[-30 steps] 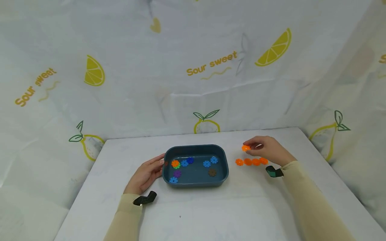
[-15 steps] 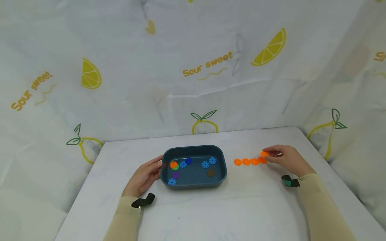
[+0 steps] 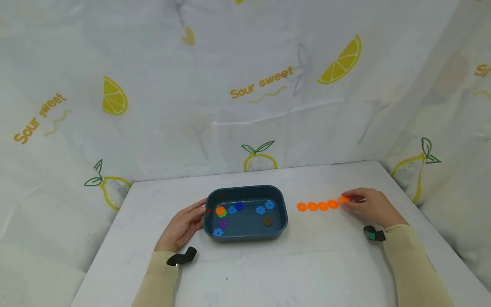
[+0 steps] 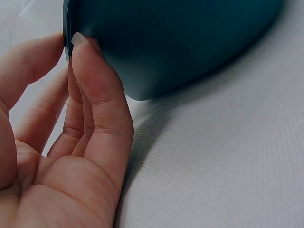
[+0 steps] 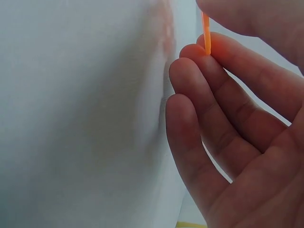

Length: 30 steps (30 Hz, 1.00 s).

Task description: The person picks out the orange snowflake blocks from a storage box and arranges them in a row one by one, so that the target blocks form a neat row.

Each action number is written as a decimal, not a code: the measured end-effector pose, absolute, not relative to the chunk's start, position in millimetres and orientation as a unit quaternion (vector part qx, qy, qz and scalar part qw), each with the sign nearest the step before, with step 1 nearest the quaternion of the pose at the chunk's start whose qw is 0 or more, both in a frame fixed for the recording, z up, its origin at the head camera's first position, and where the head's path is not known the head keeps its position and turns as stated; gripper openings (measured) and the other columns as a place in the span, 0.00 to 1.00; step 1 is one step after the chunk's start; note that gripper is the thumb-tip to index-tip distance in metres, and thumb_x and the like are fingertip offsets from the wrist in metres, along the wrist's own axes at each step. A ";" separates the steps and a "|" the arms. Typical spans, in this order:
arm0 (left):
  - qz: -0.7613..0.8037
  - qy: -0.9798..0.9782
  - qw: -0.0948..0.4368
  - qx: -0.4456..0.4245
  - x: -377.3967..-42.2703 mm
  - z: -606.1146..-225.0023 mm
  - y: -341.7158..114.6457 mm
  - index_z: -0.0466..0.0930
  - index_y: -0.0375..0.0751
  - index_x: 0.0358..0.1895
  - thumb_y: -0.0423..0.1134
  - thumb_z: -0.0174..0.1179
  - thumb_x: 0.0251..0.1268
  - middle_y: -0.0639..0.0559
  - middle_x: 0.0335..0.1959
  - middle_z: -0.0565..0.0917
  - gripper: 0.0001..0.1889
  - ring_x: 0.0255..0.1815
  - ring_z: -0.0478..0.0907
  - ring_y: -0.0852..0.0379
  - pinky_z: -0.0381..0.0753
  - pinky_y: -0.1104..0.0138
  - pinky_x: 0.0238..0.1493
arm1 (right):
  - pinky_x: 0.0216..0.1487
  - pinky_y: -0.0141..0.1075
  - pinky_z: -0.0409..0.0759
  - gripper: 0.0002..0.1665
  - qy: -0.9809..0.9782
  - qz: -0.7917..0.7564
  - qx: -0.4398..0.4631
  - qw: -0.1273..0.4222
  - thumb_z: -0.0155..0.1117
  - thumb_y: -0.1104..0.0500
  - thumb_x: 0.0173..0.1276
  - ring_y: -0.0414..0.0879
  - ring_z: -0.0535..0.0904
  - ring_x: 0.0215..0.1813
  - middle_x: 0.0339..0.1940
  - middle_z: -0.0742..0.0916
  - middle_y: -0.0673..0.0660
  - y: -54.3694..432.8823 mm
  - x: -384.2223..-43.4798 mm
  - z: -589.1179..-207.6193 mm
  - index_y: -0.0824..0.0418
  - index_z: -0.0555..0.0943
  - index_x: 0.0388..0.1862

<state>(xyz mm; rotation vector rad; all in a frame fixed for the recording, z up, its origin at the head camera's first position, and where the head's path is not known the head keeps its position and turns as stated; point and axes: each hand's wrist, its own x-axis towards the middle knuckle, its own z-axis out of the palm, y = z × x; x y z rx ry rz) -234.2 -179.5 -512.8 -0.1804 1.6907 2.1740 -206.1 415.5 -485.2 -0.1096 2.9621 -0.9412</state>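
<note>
My left hand (image 3: pixel 185 227) grips the left end of a dark teal tray (image 3: pixel 245 237), thumb and fingers at its rim in the left wrist view. Inside the tray lie several notched flower-shaped discs: blue ones, a purple disc (image 3: pixel 223 224), a brown disc (image 3: pixel 267 221) and an orange disc (image 3: pixel 220 211) over a green one. To the right of the tray, my right hand (image 3: pixel 377 208) pinches an orange notched disc (image 3: pixel 343 199). That disc is at the right end of a row of orange discs (image 3: pixel 323 206) on the table. In the right wrist view, the pinched orange disc (image 5: pixel 206 35) shows edge-on.
The white-covered table (image 3: pixel 291 273) holds the tray and the row. Behind it hangs a white curtain (image 3: pixel 172 140) with lemon prints, which also runs along both sides. Dark bands with small devices sit at both wrists.
My right hand has carried the orange disc rightward and down, from above the row to its right end. The left hand keeps its hold on the tray. The head view has shifted slightly.
</note>
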 end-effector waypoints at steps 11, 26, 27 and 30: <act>0.769 0.606 0.193 -0.062 -233.4 -513.8 -181.9 0.73 0.43 0.80 0.43 0.65 0.80 0.49 0.69 0.84 0.30 0.58 0.84 0.56 0.87 0.65 0.61 | 0.54 0.44 0.82 0.29 0.950 -0.309 -0.025 0.021 0.76 0.44 0.73 0.54 0.85 0.54 0.53 0.91 0.59 414.8 -207.3 -490.2 0.60 0.88 0.63; 0.769 0.604 0.196 -0.067 -232.9 -512.4 -181.3 0.73 0.44 0.80 0.42 0.65 0.81 0.50 0.70 0.84 0.29 0.59 0.84 0.56 0.87 0.65 0.61 | 0.56 0.45 0.82 0.26 0.954 -0.296 -0.031 0.019 0.75 0.47 0.74 0.54 0.84 0.54 0.55 0.88 0.61 412.7 -209.2 -496.5 0.61 0.88 0.64; 0.768 0.606 0.198 -0.065 -233.0 -512.0 -181.2 0.73 0.44 0.80 0.43 0.65 0.81 0.50 0.71 0.83 0.29 0.59 0.84 0.57 0.87 0.66 0.62 | 0.56 0.45 0.82 0.26 0.955 -0.296 -0.031 0.019 0.75 0.48 0.75 0.54 0.83 0.54 0.55 0.88 0.61 412.6 -209.3 -496.3 0.61 0.87 0.64; 0.769 0.604 0.198 -0.061 -234.4 -511.2 -180.7 0.73 0.44 0.80 0.42 0.65 0.81 0.50 0.72 0.82 0.30 0.60 0.83 0.57 0.86 0.66 0.62 | 0.56 0.47 0.82 0.26 0.955 -0.293 -0.032 0.018 0.74 0.49 0.75 0.54 0.83 0.54 0.55 0.88 0.62 411.9 -209.6 -495.7 0.62 0.87 0.64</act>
